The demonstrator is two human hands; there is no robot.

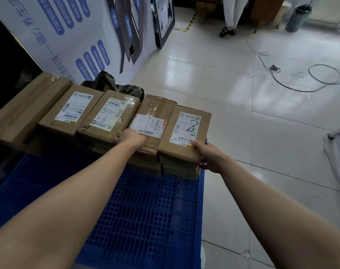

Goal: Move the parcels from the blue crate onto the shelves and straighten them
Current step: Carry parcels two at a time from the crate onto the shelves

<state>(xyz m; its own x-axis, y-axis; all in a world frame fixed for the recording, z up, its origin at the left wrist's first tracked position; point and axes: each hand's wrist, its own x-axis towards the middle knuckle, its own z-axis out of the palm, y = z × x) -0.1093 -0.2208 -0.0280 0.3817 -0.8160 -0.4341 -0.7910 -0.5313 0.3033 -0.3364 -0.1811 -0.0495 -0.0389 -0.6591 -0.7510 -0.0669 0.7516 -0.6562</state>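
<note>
A blue crate (146, 210) with a perforated floor lies below me. Several brown cardboard parcels stand in a row at its far end. My right hand (210, 158) grips the near right corner of the rightmost parcel (186, 129), whose label is scrawled with "8". My left hand (130, 137) curls over the near edge between the taped parcel (151, 121) and the parcel marked "1-6" (109, 115). Further left sit another labelled parcel (68, 111) and a long plain box (23, 107). More parcels lie stacked under the row. No shelves are in view.
A white board with blue printed labels (68, 35) stands behind the parcels, with a dark bag (114, 84) between them. Cables (301, 78) trail over the tiled floor at right. A person's legs (230, 16) and a grey bin (298, 18) are far off.
</note>
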